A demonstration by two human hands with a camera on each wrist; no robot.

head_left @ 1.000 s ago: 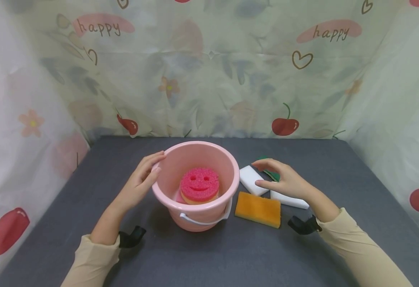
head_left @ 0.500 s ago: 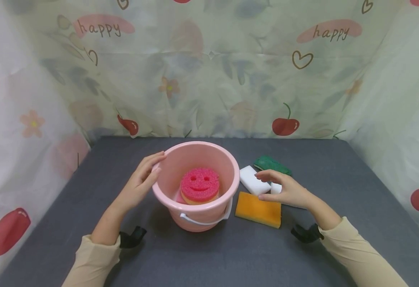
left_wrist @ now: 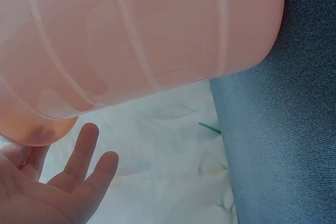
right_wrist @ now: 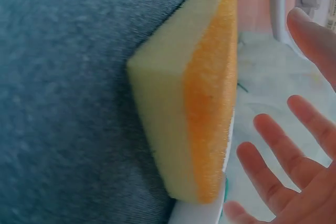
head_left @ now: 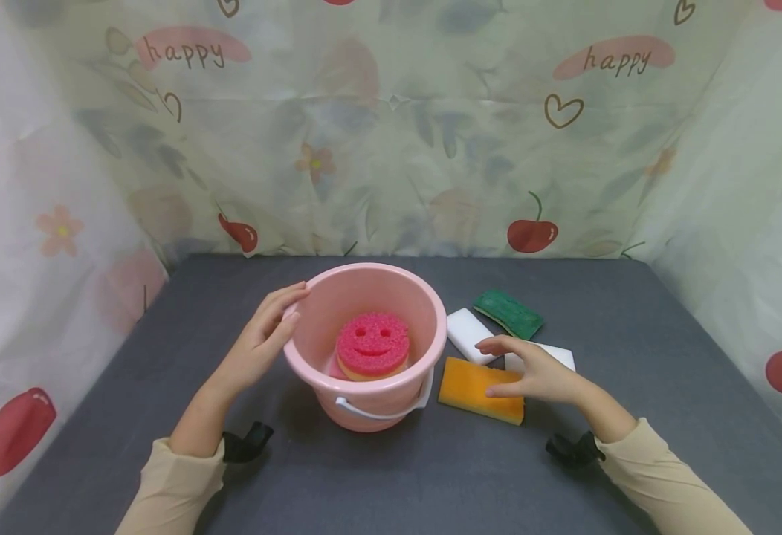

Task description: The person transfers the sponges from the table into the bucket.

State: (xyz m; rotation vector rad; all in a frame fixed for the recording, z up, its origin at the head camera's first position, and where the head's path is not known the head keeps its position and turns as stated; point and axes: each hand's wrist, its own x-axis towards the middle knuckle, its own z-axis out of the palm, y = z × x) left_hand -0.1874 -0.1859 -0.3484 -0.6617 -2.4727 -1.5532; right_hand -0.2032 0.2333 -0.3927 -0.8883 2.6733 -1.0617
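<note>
A pink bucket (head_left: 371, 407) stands upright with a round red smiley-face sponge (head_left: 372, 345) inside, over something pink that is mostly hidden. My left hand (head_left: 264, 327) rests at the bucket's left rim with fingers extended; the left wrist view shows the fingers (left_wrist: 86, 153) spread beside the rim. My right hand (head_left: 534, 371) hovers over an orange-topped sponge (head_left: 474, 388), its thumb and fingers apart and holding nothing. In the right wrist view, the orange sponge (right_wrist: 205, 93) lies flat on the table, apart from the spread fingers (right_wrist: 283, 145).
Behind the orange sponge lie two white sponge blocks (head_left: 469, 334) and a green scouring sponge (head_left: 508, 313). A white handle (head_left: 380, 414) hangs across the bucket's front. Patterned cloth walls (head_left: 391, 171) enclose the dark table (head_left: 377, 490) at the back and sides.
My right hand has moved down and toward me, from beside the green sponge to above the orange sponge. The green sponge has come into full view. My left hand and the bucket stay put.
</note>
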